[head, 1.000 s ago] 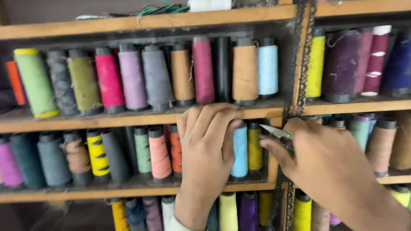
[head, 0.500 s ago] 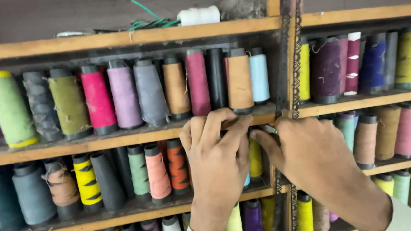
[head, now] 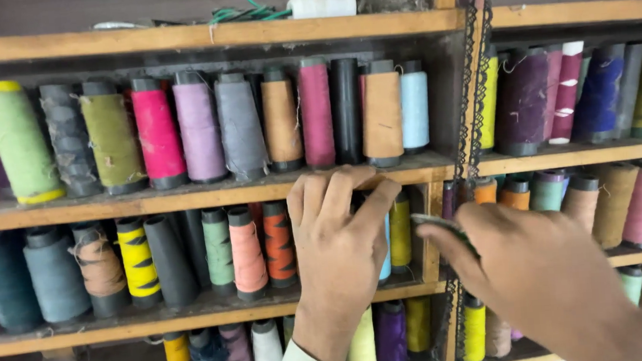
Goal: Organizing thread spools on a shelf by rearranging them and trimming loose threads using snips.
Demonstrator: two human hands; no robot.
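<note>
My left hand reaches into the middle shelf, its back toward me. Its fingertips lie against the front edge of the shelf plank above. It covers most of a light blue spool, and its palm and thumb are hidden, so I cannot tell whether it grips the spool. A yellow spool stands just right of the fingers. My right hand hovers in front of the wooden upright, pinching a small flat greenish tool whose tip points toward the left hand.
Wooden shelves hold several upright thread spools in many colours. A black spool and a tan spool stand on the plank above my left hand. Black lace trim hangs down the upright. A white spool lies on top.
The view has shifted and drawn closer. My left hand has risen, so its fingers now lie along the upper plank's edge. My right hand has drifted slightly right, keeping the small tool.
</note>
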